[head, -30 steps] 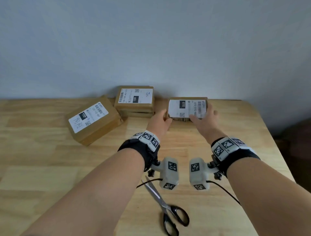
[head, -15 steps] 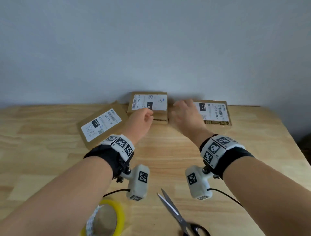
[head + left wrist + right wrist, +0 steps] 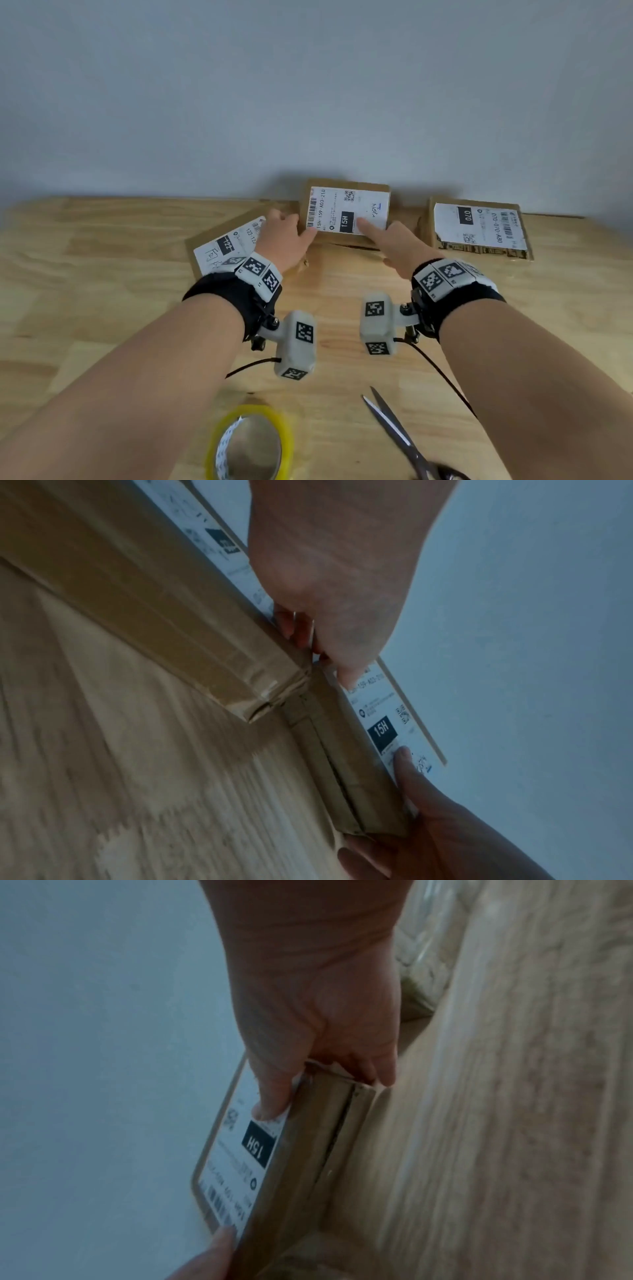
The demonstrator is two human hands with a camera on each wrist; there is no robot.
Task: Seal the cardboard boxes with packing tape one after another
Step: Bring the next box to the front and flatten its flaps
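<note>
The middle cardboard box (image 3: pixel 346 209), with a white label reading "15H", lies at the back of the wooden table (image 3: pixel 102 308) by the wall. My left hand (image 3: pixel 301 229) grips its left end, thumb on the label (image 3: pixel 346 674). My right hand (image 3: pixel 373 233) grips its right end, with the thumb (image 3: pixel 270 1104) on top and the fingers (image 3: pixel 380 1074) curled round the end. The box's front side (image 3: pixel 308 1150) shows an open seam. A yellow-rimmed tape roll (image 3: pixel 250 445) lies near me on the table.
A box labelled "122" (image 3: pixel 226 243) lies at an angle just left of the held one, touching its corner (image 3: pixel 267 699). A box labelled "070" (image 3: pixel 479 226) sits to the right. Scissors (image 3: pixel 397 435) lie open at the front right. The wall stands right behind the boxes.
Both hands let go of the "070" box at the right and moved left onto the "15H" box, which they now grip. The view dropped, bringing the tape roll in.
</note>
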